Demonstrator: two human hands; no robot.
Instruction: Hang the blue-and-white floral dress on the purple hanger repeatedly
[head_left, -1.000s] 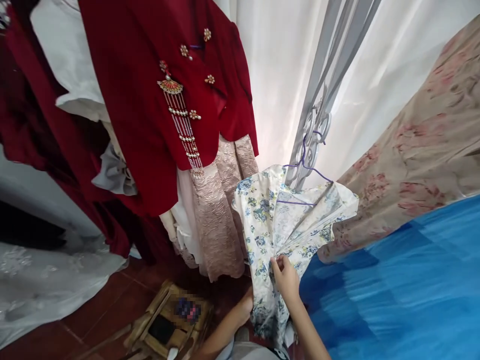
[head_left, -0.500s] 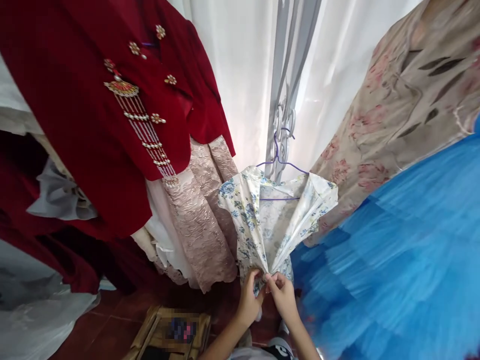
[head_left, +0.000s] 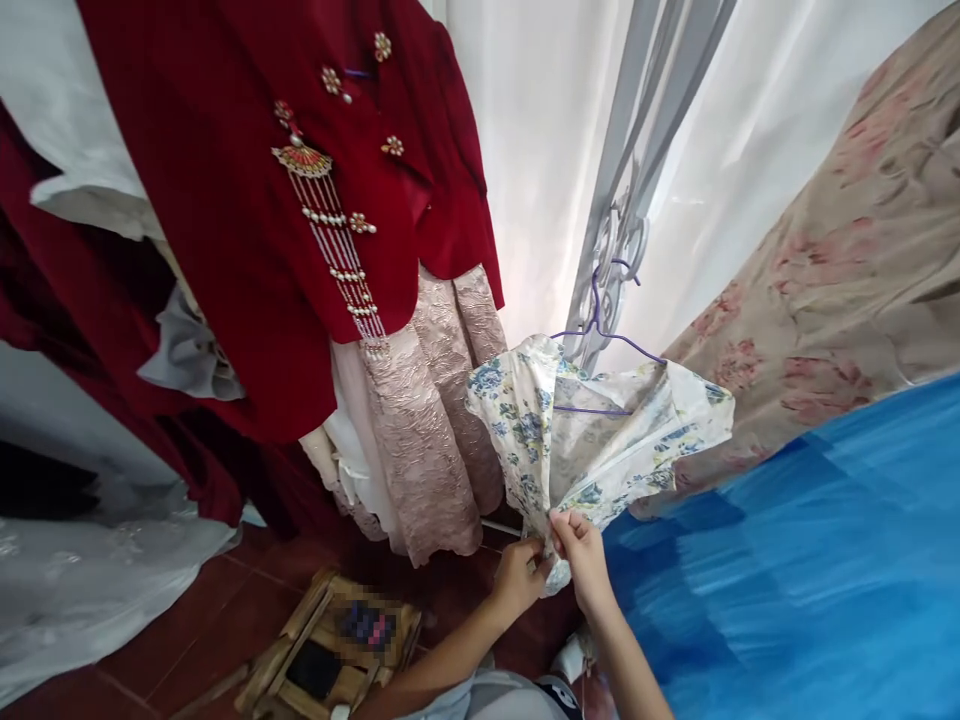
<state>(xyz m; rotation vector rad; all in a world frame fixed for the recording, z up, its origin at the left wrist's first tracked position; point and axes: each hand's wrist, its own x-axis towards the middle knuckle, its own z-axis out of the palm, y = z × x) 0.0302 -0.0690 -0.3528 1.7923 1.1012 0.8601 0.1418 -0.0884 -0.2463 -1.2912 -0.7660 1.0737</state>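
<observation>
The short-sleeved white cotton-like blouse with blue and yellow flower print [head_left: 525, 425] hangs at the centre, its shoulders placed on a thin purple wire hanger [head_left: 595, 312]. The hook of this hanger appears to be caught on the pale grey metal stand with curled ornaments [head_left: 625, 110]. So the hanging part looks done.

The two front edges are brought together only low down, where the hands work. The right hand [head_left: 586, 560] pinches the edge between thumb and fingers; the left hand [head_left: 517, 580], just beside it, has its fingers curled and pressed on the cloth from the other side. Above them, the front parts in a wide V, and one bar of the hanger shows inside.

As I judge, the front is not yet fastened along its upper length, and this is what remains. Whether some button is already closed, I cannot tell, because the fingers cover that place. The gathered cloth under the hands also is not smooth yet.
</observation>
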